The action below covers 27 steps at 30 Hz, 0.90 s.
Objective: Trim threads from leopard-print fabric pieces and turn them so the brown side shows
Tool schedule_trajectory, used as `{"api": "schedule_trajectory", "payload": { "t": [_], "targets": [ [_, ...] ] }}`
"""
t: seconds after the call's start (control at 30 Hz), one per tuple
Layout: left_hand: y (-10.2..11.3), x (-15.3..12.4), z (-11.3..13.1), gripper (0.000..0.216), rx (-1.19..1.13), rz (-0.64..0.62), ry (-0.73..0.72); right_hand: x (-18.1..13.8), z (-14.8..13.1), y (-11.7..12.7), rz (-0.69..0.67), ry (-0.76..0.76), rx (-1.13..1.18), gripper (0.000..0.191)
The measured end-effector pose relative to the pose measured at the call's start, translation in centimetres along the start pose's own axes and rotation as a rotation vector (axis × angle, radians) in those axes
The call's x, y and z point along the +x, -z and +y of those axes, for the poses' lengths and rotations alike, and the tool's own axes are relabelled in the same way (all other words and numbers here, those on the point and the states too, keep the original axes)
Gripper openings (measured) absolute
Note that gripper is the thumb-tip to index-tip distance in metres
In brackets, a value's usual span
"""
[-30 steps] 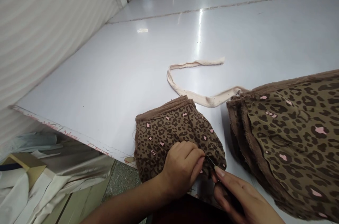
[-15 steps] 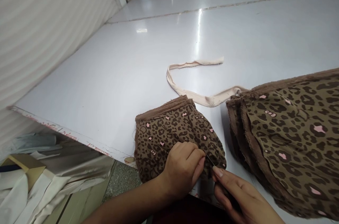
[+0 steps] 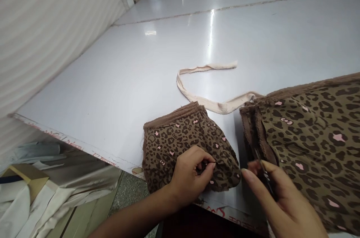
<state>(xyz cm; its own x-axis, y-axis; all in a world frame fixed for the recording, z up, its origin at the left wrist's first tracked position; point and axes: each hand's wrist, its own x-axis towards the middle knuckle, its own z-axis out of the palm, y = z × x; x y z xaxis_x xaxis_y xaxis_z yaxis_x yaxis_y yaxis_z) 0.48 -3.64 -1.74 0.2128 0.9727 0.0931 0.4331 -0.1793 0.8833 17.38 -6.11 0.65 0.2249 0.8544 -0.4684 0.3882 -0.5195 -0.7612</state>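
Observation:
My left hand rests on the smaller stack of brown leopard-print fabric, thumb and forefinger pinched together near its right side. A fold of the cloth seems caught in the pinch, though the fingertips partly hide it. To the right, apart from that stack, my right hand is closed around a slim dark tool with a shiny part. Blur hides its exact kind. Beside and behind this hand lies a larger stack of the same fabric, its brown layered edges turned toward the smaller stack.
A cream fabric strip curves across the white table between and behind the stacks. Pale wavy layered material rises at the left. Below the table's marked edge are folded cloths and a yellowish box-like piece.
My right hand has moved right with the dark tool, away from my left hand. My left fingers have shifted from a fist-like grip to a looser pinch. Both fabric stacks stay nearly in place.

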Motion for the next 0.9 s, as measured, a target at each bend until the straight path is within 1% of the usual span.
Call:
{"api": "schedule_trajectory", "payload": {
  "t": [0.03,0.1,0.17,0.2,0.3,0.37,0.43,0.5,0.53,0.6,0.63,0.67,0.7,0.77,0.8,0.83,0.87,0.9],
  "targets": [
    [0.1,0.0,0.1,0.007,-0.017,0.003,0.002,0.4,0.0,-0.2,0.008,0.035,-0.066,0.05],
    [0.3,-0.1,0.1,0.008,-0.049,0.01,0.013,1.2,-0.2,-0.7,-0.06,0.053,-0.058,0.047],
    [0.5,-0.2,0.1,0.009,-0.078,0.019,0.043,1.6,-0.4,-1.2,-0.139,0.041,0.08,0.041],
    [0.5,-0.3,0.0,0.009,-0.089,0.02,0.054,1.7,-0.6,-1.4,-0.153,0.034,0.16,0.039],
    [0.5,-0.4,-0.1,0.008,-0.093,0.015,0.055,1.7,-0.9,-1.5,-0.106,-0.006,0.311,0.039],
    [0.5,-0.3,-0.1,0.009,-0.079,0.022,0.045,1.7,-0.9,-1.4,-0.13,-0.071,0.387,0.04],
    [0.6,-0.2,-0.2,0.012,-0.06,0.026,0.037,1.8,-1.0,-1.2,-0.255,-0.159,0.489,0.038],
    [0.8,-0.6,-0.3,0.016,-0.002,0.025,-0.019,1.7,-1.2,-1.0,-0.382,-0.205,0.554,0.036],
    [0.9,-1.0,-0.4,0.027,0.064,0.025,-0.073,1.7,-1.4,-0.9,-0.403,-0.195,0.558,0.036],
    [1.4,-2.3,-0.8,0.062,0.272,0.04,-0.183,1.4,-2.3,-0.7,-0.381,-0.118,0.527,0.036],
    [1.8,-3.1,-1.1,0.073,0.395,0.055,-0.211,1.2,-3.1,-0.6,-0.373,-0.062,0.513,0.036],
    [2.4,-3.8,-1.3,0.071,0.5,0.076,-0.204,1.2,-4.1,-0.4,-0.385,0.006,0.505,0.035],
    [3.2,-4.2,-1.5,0.061,0.571,0.095,-0.178,1.2,-5.3,-0.2,-0.412,0.081,0.489,0.033],
    [5.2,-4.0,-1.0,0.045,0.587,0.1,-0.151,1.7,-8.5,0.7,-0.472,0.251,0.407,0.029],
    [6.5,-3.2,-0.3,0.041,0.542,0.075,-0.152,2.2,-10.3,1.4,-0.458,0.325,0.333,0.028],
    [7.8,-2.0,0.9,0.037,0.494,0.089,-0.125,2.8,-12.2,2.3,-0.425,0.371,0.247,0.028],
    [8.9,-0.4,2.5,0.033,0.477,0.122,-0.15,3.6,-14.1,3.5,-0.344,0.444,0.18,0.03],
    [9.9,1.4,4.5,0.028,0.499,0.191,-0.2,4.3,-15.9,4.9,-0.273,0.49,0.167,0.033]
  ]
}}
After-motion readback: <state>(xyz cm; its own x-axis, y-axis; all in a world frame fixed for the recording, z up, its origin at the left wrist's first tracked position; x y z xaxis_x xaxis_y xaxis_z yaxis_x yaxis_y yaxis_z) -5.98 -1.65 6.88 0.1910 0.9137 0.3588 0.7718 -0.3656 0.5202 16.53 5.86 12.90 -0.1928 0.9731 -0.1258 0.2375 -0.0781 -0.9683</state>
